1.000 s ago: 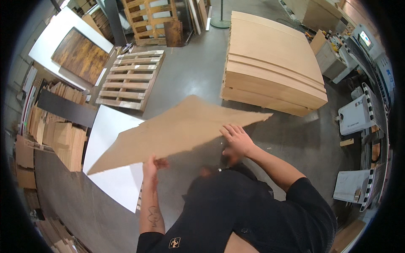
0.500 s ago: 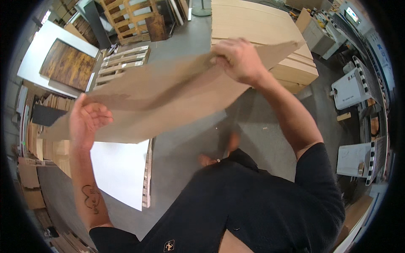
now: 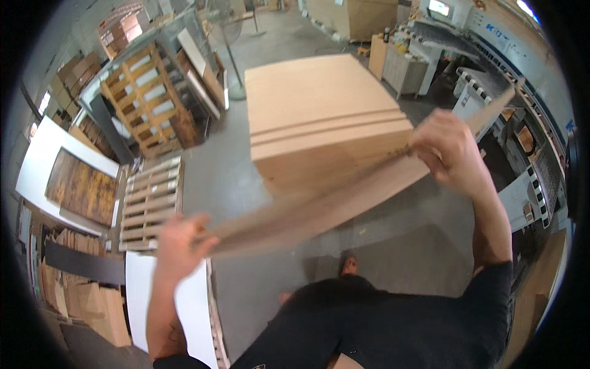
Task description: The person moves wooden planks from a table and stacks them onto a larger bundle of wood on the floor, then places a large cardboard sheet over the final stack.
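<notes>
A long, thin brown sheet, like cardboard, stretches between my hands, bent and seen at a slant. My right hand closes on its upper edge, and the sheet's pointed end sticks out beyond that hand. At the other end, my left hand is blurred by motion, its thumb and fingers closed about the sheet's end. Just beyond the sheet stands a wide stack of pale wood boards, its near face partly hidden by the sheet.
A slatted wooden pallet lies on the left, next to a white panel on another pallet. An upright pallet leans at the back left, near a standing fan. Perforated machine tables line the right.
The view has swung, bringing the board stack nearer the middle. The sheet has tilted more edge-on and appears narrower. Both hands stay at it; the left fingers, spread before, now close around its end.
</notes>
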The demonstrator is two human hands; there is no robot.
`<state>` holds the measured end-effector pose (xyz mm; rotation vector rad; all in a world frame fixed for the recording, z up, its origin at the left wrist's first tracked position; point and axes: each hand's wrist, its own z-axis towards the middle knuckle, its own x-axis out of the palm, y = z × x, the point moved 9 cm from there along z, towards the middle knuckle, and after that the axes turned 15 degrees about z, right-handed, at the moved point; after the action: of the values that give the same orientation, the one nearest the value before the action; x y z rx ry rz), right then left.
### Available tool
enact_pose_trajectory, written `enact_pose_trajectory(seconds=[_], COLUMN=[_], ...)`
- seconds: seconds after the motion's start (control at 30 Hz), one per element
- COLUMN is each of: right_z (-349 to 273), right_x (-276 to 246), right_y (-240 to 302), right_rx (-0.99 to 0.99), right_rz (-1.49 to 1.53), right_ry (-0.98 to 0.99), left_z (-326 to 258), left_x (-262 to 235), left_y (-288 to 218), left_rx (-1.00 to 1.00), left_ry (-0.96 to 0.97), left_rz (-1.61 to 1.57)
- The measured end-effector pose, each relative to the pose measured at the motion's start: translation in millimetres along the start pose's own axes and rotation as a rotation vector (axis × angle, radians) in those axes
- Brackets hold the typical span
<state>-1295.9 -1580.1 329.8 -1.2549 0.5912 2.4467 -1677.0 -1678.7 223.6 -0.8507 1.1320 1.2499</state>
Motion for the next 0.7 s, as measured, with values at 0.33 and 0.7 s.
enact_pose_trajectory(seconds=[0.33, 0.7], right_z=[-167, -190], right_x=[-125, -315], right_y=[-149, -236], right_rx=[0.398, 0.67], right_rz=[-0.31, -0.279], right_ry=[-0.267, -0.466], left_z=[197, 401], left_x=[50, -133], left_y=[-232, -291], left_rx=[0.448, 0.655], left_ry=[-0.238, -0.251], left_rz=[-0.157, -0.214])
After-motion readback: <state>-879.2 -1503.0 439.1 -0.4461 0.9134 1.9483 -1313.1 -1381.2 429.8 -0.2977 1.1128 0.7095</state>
